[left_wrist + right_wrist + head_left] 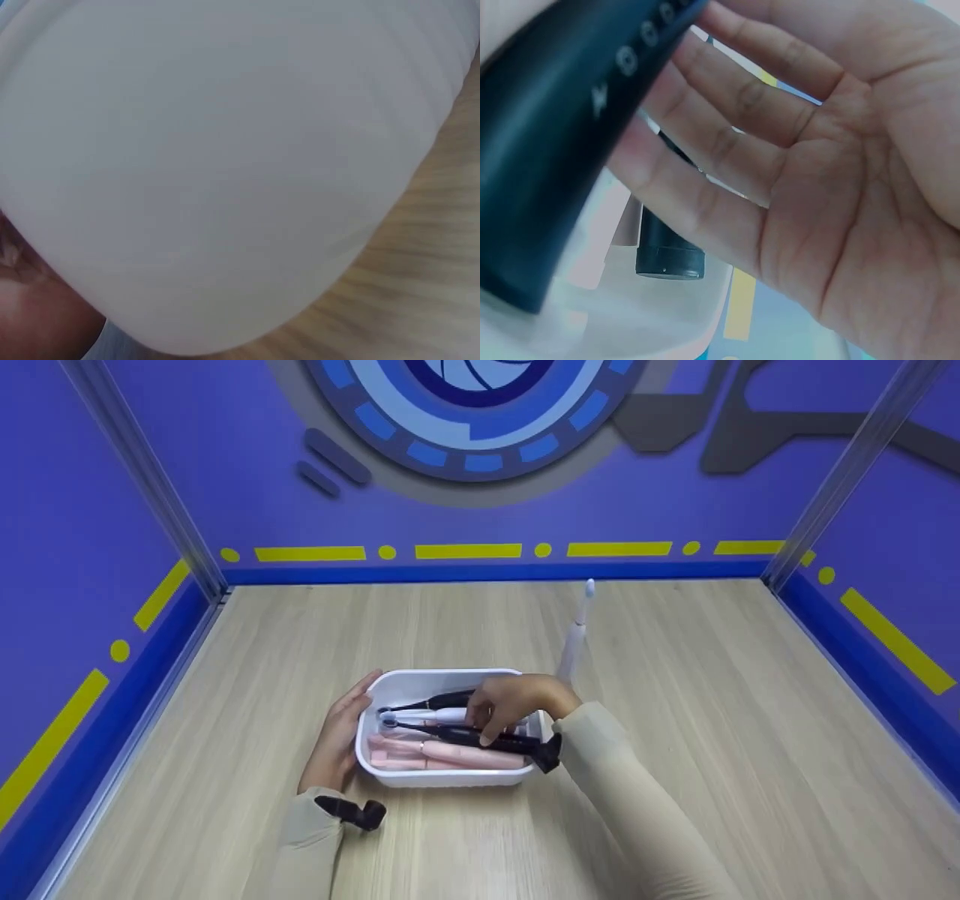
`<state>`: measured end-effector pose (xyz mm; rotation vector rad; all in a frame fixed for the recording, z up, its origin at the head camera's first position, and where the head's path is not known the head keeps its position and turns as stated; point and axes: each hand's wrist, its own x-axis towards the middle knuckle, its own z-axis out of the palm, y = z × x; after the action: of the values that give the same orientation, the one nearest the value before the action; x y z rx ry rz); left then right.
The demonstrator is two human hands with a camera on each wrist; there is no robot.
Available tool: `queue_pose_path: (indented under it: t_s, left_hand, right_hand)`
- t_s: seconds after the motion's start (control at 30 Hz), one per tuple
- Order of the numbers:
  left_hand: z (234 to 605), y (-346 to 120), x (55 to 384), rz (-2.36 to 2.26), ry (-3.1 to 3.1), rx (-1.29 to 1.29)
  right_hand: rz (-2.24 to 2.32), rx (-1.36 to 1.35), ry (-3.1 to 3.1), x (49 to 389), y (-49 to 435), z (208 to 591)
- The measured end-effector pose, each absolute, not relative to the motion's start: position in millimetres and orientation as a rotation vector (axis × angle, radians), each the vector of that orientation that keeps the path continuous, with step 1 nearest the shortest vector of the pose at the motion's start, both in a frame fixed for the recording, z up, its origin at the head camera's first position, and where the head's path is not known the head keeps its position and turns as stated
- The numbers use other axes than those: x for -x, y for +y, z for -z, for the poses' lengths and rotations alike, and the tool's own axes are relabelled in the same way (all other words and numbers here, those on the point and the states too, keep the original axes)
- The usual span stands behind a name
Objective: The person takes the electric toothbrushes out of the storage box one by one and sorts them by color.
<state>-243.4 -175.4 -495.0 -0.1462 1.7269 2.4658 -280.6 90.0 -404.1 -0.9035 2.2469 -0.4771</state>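
Currently, the right hand (514, 697) reaches over the white bin (450, 780) and pinches the handle of the nearer black toothbrush (454, 733) between thumb and fingers; the fingers are bent and nearly closed around it. That brush lies across the bin, its head to the left. The left hand (339, 739) rests against the bin's left outer wall, fingers fairly straight and pointing toward the far-left corner; whether they reach underneath cannot be told.

Inside the bin, another black toothbrush (448, 701) lies on the far side, a white toothbrush (450, 715) sits between the two black ones, and pink toothbrushes (476, 754) line the near side. The bin stands on the wood-grain table (420, 840). Beyond the right wrist, a pale toothbrush (574, 641) points upward, its lower end hidden. A purple-blue wall (187, 502) with yellow marks rises at the far edge.
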Motion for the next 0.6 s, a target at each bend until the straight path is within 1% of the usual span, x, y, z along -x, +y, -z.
queue_pose_path:
  t_s: [0.6]
  left_hand:
    - [494.6, -175.8, 245.3, -2.44, 1.767, 0.145]
  right_hand:
    - [0.625, 0.9, 2.264, 279.1, 99.5, 404.5]
